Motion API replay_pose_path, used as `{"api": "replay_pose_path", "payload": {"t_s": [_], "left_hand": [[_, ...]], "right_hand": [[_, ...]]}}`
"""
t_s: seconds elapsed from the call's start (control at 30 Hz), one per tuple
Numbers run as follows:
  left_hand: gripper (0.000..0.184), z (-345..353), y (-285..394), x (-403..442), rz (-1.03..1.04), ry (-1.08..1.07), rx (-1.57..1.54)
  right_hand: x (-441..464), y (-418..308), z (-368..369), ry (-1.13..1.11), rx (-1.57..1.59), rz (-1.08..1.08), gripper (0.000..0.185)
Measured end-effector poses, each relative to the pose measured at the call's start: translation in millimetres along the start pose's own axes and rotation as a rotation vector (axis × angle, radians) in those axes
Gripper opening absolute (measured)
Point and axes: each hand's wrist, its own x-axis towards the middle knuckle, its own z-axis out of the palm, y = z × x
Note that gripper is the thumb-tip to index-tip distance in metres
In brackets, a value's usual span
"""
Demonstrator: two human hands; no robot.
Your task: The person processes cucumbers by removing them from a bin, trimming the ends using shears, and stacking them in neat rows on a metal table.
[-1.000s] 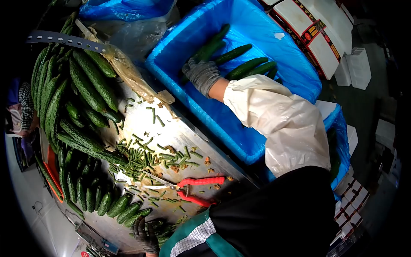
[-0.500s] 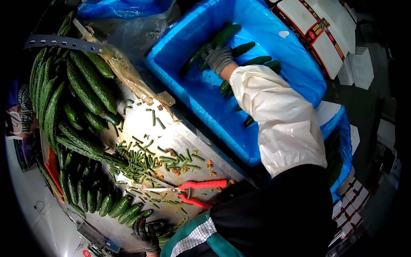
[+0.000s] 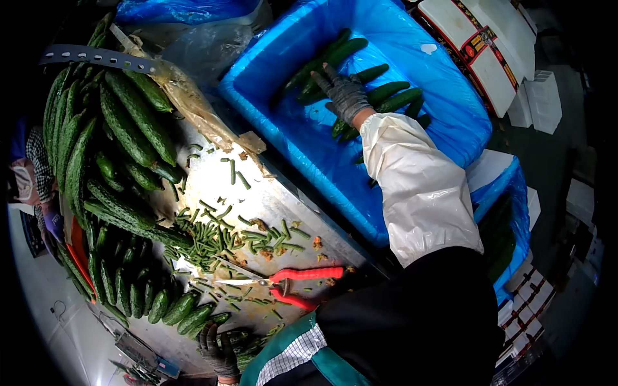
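Note:
My right hand [image 3: 347, 96], in a grey glove with a white sleeve cover, is over the blue-lined crate [image 3: 309, 154]. Its fingers are spread, touching or just above the dark green cucumbers [image 3: 400, 100] laid in a row on the liner. At the bottom, my left hand [image 3: 219, 352], in a dark glove, has its fingers apart beside the near end of a row of cucumbers [image 3: 193, 318] on the metal table [image 3: 193, 334]. Whether it touches them I cannot tell. Red-handled shears [image 3: 306, 275] lie on the table, blades parted, near cut stems [image 3: 209, 238].
Large cucumbers [image 3: 132, 122] are heaped at the table's far left. A co-worker's purple-gloved hand [image 3: 54, 222] is near an orange-red edge at the left. White foam boxes [image 3: 479, 45] stand beyond the crate. Another blue-lined container [image 3: 508, 225] is at the right.
My right hand has moved slightly right and its fingers have spread from around a cucumber, which now lies in the crate. A co-worker's purple-gloved hand has appeared at the left. My left hand barely moved.

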Motion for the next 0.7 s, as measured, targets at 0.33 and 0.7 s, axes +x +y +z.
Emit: {"api": "replay_pose_path", "payload": {"t_s": [0.33, 0.7], "left_hand": [[0.031, -0.8, 0.9, -0.8, 0.023, -0.017, -0.003], [0.031, 1.6, 3.0, 5.0, 0.027, -0.011, 0.032]], "right_hand": [[19.5, 38.8, -3.8, -0.008, -0.494, -0.038, 0.062], [49.0, 5.6, 35.8, -0.412, 1.142, 0.918, 0.053]]}}
